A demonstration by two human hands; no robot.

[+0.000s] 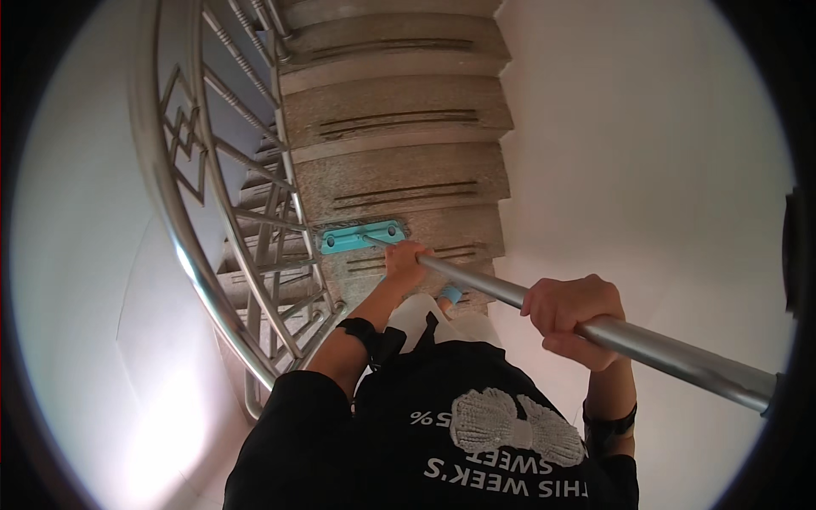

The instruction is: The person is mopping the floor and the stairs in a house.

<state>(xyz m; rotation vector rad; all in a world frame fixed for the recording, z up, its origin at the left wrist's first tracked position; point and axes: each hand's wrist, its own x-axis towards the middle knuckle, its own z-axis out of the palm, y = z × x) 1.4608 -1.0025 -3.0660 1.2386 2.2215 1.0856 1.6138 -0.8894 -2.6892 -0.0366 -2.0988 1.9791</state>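
A flat mop with a teal head [362, 236] lies across the left part of a stone stair tread [440, 226], close to the railing posts. Its metal pole [475, 280] slants up to the right, past the front of my body. My left hand [406, 261] is closed around the lower pole, just above the mop head. Higher up, my right hand [574, 319] grips the thicker part of the pole. A grey pad edge shows around the teal plate. The far end of the pole runs out at the right rim.
A curved stainless steel handrail [185, 255] with metal balusters borders the stairs on the left. Beyond it, lower steps [239, 280] show. A pale wall [637, 159] rises along the right. Several more steps continue at the top. A foot in a blue slipper [451, 294] stands below me.
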